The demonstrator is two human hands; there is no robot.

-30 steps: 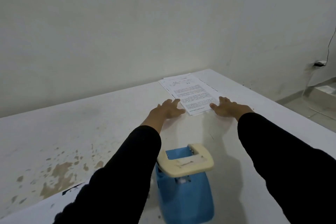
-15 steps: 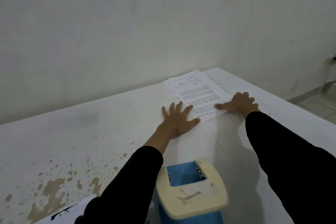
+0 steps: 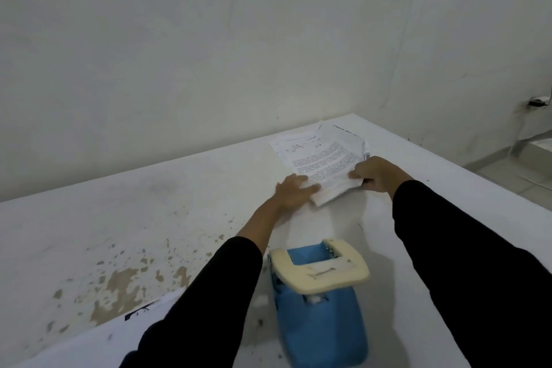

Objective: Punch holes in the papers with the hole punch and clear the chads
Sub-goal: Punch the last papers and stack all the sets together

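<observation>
Presently, head view. My papers (image 3: 324, 158), a printed stack, lie toward the far right corner of the tabletop (image 3: 179, 203), close to the wall (image 3: 209, 54). My right hand (image 3: 375, 175) grasps the stack's near right edge, thumb on top and fingers curled round it, so that this edge rises off the surface. My left hand (image 3: 294, 193) lies released on the near left corner, fingers fairly straight and pressing down. The hole punch (image 3: 319, 293), blue base with cream lever raised, stands near the front edge, well apart from the stack; no paper reaches it. No holes show in the sheets. I judge the task at its outset: gathering the stack is in hand, while punching and clearing the chads remain. Pale flecks (image 3: 260, 300) beside the punch's base are too small to identify. A loose sheet (image 3: 89, 340) lies at the front left edge.
</observation>
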